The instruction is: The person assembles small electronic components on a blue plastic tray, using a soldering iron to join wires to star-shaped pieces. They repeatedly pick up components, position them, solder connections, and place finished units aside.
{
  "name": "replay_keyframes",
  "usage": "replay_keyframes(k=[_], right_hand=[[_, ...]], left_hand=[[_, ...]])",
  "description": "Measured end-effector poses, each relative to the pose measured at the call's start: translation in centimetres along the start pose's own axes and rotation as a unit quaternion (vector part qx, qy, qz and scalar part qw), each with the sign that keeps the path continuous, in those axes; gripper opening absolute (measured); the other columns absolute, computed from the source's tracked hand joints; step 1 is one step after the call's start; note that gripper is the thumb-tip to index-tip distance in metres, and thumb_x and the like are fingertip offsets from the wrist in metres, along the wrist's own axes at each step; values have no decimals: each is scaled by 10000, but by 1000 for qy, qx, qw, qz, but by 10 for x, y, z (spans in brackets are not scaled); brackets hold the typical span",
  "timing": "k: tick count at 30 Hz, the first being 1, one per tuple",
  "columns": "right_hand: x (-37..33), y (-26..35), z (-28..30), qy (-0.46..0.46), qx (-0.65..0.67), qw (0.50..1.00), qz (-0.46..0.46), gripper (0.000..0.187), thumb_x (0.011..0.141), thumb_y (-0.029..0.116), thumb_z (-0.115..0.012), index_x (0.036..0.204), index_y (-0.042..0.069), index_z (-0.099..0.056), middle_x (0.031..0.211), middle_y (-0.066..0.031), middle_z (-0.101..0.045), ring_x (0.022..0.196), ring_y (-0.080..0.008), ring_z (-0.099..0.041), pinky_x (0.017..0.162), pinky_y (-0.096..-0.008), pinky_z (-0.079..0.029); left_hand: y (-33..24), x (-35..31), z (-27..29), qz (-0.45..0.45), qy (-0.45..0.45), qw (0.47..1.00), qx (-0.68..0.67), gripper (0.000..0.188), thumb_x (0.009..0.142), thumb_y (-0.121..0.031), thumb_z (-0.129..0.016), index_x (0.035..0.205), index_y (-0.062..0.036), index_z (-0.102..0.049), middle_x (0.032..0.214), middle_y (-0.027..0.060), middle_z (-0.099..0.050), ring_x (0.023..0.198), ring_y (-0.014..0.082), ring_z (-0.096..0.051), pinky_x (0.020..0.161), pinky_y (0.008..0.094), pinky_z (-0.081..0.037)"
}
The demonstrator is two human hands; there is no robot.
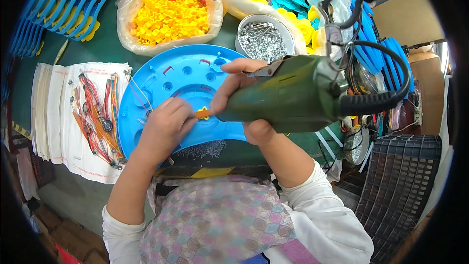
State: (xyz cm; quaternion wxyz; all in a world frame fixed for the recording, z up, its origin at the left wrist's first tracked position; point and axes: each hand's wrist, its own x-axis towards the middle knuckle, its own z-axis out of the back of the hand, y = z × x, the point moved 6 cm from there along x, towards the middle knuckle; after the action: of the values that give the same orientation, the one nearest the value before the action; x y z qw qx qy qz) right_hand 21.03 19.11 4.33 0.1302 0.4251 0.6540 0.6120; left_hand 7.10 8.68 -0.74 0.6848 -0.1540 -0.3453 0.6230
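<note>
A large blue plastic panel (141,83), rounded and dotted with round sockets and slots, lies on the green table before me. My right hand (244,80) is wrapped round a green, barrel-shaped power screwdriver (288,95) that hides the panel's right part; its tip is out of sight. Over the panel's middle, my left hand (168,120) has its fingers closed in a pinch at a small orange-yellow piece (203,113). Thin wires (140,90) run from beside the left fingers toward the panel's left rim.
Wired parts (95,112) lie on a white sheet stack (49,112) at left. Behind the panel stand a bag of yellow pieces (171,19) and a bowl of screws (264,39). Loose screws (205,150) lie along the near edge. A black crate (400,186) stands at right.
</note>
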Motion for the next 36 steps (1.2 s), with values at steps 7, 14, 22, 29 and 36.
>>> replay_keyframes(k=[7, 14, 22, 29, 36], right_hand=[[-2, 4, -13, 4, 38, 999, -13, 1140, 781, 862, -620, 1418, -49, -365, 869, -136, -646, 784, -246, -673, 740, -399, -591], [0, -2, -20, 9, 34, 999, -26, 1141, 769, 871, -622, 1401, -46, -373, 869, -132, -649, 778, -238, -671, 737, -396, -589], [0, -8, -22, 12, 21, 999, -24, 1143, 767, 869, -628, 1381, -65, -386, 861, -141, -667, 772, -236, -690, 721, -371, -602], [4, -9, -43, 46, 22, 998, -29, 1088, 774, 834, -662, 1351, -56, -422, 865, -127, -682, 793, -206, -692, 732, -336, -587], [16, -14, -53, 155, -25, 986, 54, 950, 793, 774, -705, 1274, -17, -487, 895, -81, -697, 822, -150, -680, 750, -277, -539]], left_hand=[[-3, 0, 5, -13, -28, 999, -27, 190, 817, -94, -789, 897, -47, -623, 861, 112, -605, 821, 323, -626, 713, 431, -513], [5, -4, 5, 72, -29, 995, -62, 213, 804, -90, -792, 863, -51, -591, 845, 115, -583, 823, 326, -621, 704, 435, -504], [-11, -13, 20, 18, -32, 991, 131, 223, 732, -54, -793, 812, -51, -586, 864, 96, -587, 846, 311, -578, 775, 414, -501], [2, -16, 19, 16, -49, 996, 78, 264, 712, -39, -797, 795, -60, -547, 828, 100, -582, 833, 312, -567, 743, 420, -486], [6, -19, 17, 22, -54, 996, 61, 279, 691, -1, -768, 840, -62, -540, 841, 101, -578, 864, 330, -564, 755, 438, -486]])
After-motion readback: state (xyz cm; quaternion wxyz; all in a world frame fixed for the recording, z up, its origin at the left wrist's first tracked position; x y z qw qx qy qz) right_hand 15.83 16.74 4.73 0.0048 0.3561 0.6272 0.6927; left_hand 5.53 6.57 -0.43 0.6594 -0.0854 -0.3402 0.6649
